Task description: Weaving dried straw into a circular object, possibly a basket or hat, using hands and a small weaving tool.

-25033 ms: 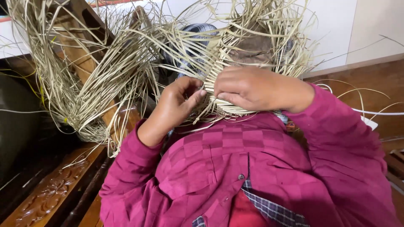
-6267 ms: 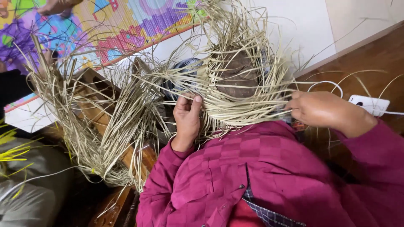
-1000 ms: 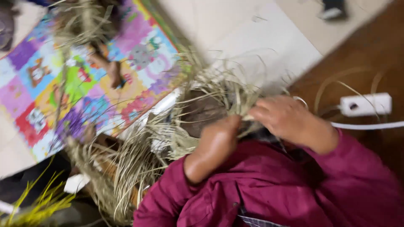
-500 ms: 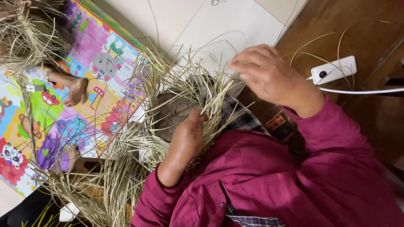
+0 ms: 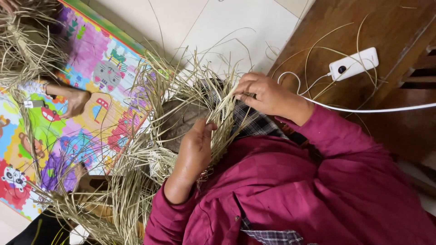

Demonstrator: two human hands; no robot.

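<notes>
— Straw-coloured strips fan out all round the half-woven piece (image 5: pixel 181 122) in your lap, with its dark domed centre showing between your hands. Where should your attention go?

— To the two holds. Your left hand (image 5: pixel 193 152) lies on the woven part just below that dark centre, thumb and fingers closed over a bundle of strips; that grip is pressed together, and it looks like the anchor. Your right hand (image 5: pixel 265 93) sits at the upper right edge of the work, fingertips pinching a few loose strips (image 5: pixel 227 102).

— So how would you do this well?

— I'd judge the pinch wants to stay close to the woven edge, so the strip bends flat and doesn't kink. The left hand should bear down firmly, or the rows already laid may slacken.

— Anything that could snag?

— Long stray strips arc over the wooden floor (image 5: pixel 386 122) toward the white power strip (image 5: pixel 354 63) and its white cable (image 5: pixel 363 109), which runs just beside your right wrist. Draw the strands clear of it. At the left, on the coloured play mat (image 5: pixel 91 113), another person's hand (image 5: pixel 75 100) works a separate bundle of straw, well apart from yours.
</notes>
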